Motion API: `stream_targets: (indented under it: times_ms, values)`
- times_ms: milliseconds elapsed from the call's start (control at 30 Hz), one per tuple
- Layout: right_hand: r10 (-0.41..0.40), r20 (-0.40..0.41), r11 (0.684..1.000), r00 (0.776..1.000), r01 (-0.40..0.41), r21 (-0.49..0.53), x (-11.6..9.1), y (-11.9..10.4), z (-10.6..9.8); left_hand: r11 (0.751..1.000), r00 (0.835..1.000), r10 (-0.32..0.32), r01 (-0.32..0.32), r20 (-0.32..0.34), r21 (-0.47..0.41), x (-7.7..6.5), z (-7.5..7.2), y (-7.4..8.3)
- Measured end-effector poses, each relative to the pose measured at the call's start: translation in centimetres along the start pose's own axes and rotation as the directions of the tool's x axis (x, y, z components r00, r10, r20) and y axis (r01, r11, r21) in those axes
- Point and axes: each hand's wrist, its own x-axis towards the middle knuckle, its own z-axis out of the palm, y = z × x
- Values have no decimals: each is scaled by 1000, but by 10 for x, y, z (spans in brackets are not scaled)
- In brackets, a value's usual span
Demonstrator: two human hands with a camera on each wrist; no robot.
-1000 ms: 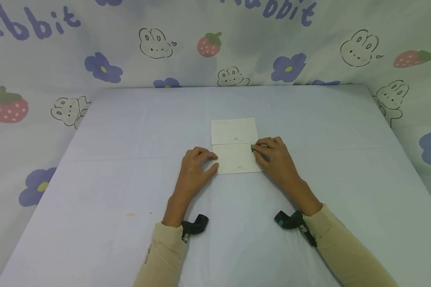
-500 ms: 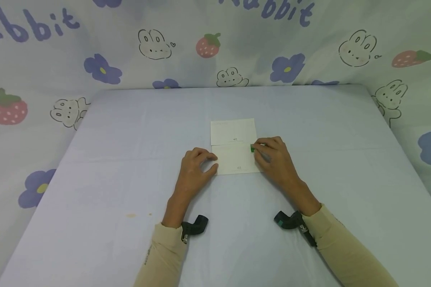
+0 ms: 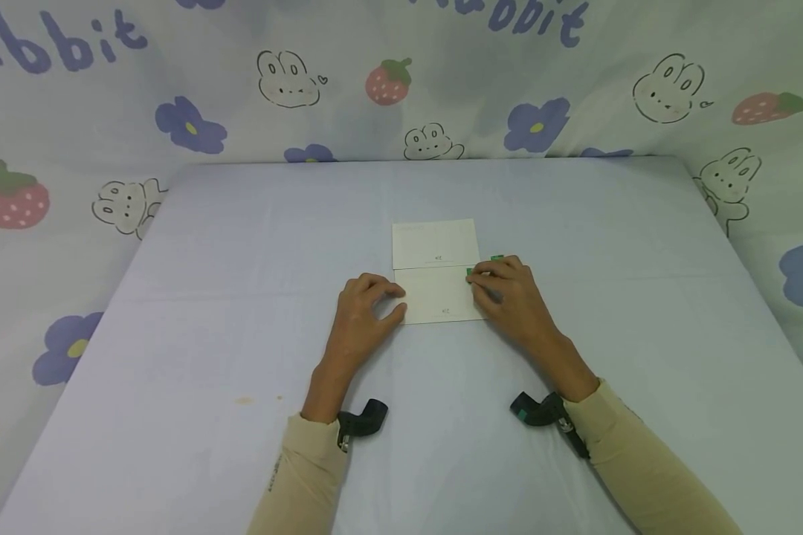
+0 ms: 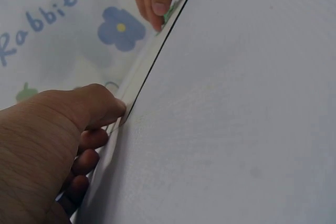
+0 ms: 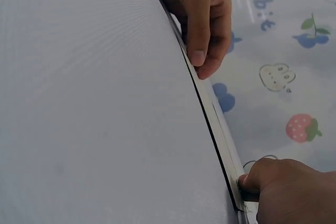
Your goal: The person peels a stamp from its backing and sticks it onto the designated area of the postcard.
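A white sheet with a crease across it, seemingly an open booklet (image 3: 435,293), lies flat mid-table in the head view, each half bearing a small printed mark. At its left edge my left hand (image 3: 361,316) rests, thumb and index finger spread apart; the left wrist view puts the thumb (image 4: 113,108) right at the sheet's edge. My right hand (image 3: 518,301) pinches a small green thing (image 3: 470,271) over the sheet's right side, just below the crease. A second green patch (image 3: 497,258) shows behind the knuckles. Fingers cover most of it, so I cannot tell its kind.
A white cloth covers the table (image 3: 241,238), with small yellowish stains (image 3: 244,400) at left. Behind hangs a curtain (image 3: 468,89) printed with rabbits, strawberries and flowers. Black camera mounts (image 3: 364,420) stick out from both wrists over the table.
The green thing shifts slightly in my right fingers; less of it shows at the fingertips than half a second ago, and more behind the knuckles. Left hand and sheet stay put.
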Motion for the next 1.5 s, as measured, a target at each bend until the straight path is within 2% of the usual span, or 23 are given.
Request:
stream_targets:
  times_ms: [133,300,400,700,900,1033,1233,1500]
  values:
    - [3,-16,1000,1000,-3,-4,0,-1,-1,1000,1000,-2,1,2,0,0,1,0]
    - [-9,-113,999,994,13,34,1,0,0,1000,1000,-2,2,4,6,0,2,0]
    - [-11,-140,998,990,19,54,1,1,-1,1000,1000,5,-5,0,4,1,2,0]
    - [38,-54,999,998,-38,2,0,2,-4,1000,1000,14,-14,0,-3,3,2,3]
    - [41,-15,999,999,-41,-15,0,4,-4,1000,1000,21,-21,-7,-7,3,2,4]
    - [60,-26,998,998,-60,9,0,3,-3,1000,1000,12,-12,-3,-5,2,2,3]
    - [157,-58,985,986,-152,81,-1,0,-4,1000,1000,-5,5,1,-9,0,0,2]
    - [211,-113,975,971,-202,91,-2,3,-6,999,1000,-18,18,7,-31,-1,-1,3]
